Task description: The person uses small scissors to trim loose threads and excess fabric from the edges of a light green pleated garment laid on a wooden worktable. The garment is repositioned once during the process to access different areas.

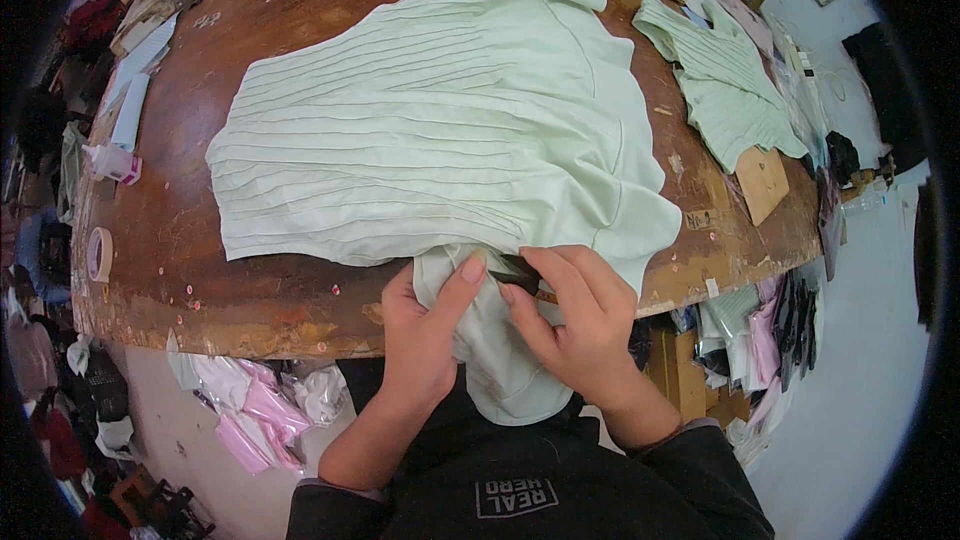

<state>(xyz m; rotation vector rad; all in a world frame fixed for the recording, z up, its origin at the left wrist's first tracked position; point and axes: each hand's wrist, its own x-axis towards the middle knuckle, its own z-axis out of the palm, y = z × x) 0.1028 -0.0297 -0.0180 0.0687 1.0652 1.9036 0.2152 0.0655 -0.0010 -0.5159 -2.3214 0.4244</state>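
A pale green pleated garment (400,140) lies spread over the brown table, its near edge bunched and hanging over the front edge. My left hand (425,325) pinches that bunched cloth between thumb and fingers. Just to its right, my right hand (580,320) closes around a small dark metal tool that looks like thread snips (517,275). The tool's tip points left, against the cloth beside my left thumb. Folds and fingers hide part of the tool.
On the worn wooden table (170,230) are a tape roll (99,254), a small white-and-pink bottle (113,164), another pale green garment (720,80) and a tan card (762,185). Bagged pink and white clothes (255,410) lie below the table on the left. Hanging clothes (745,330) are below right.
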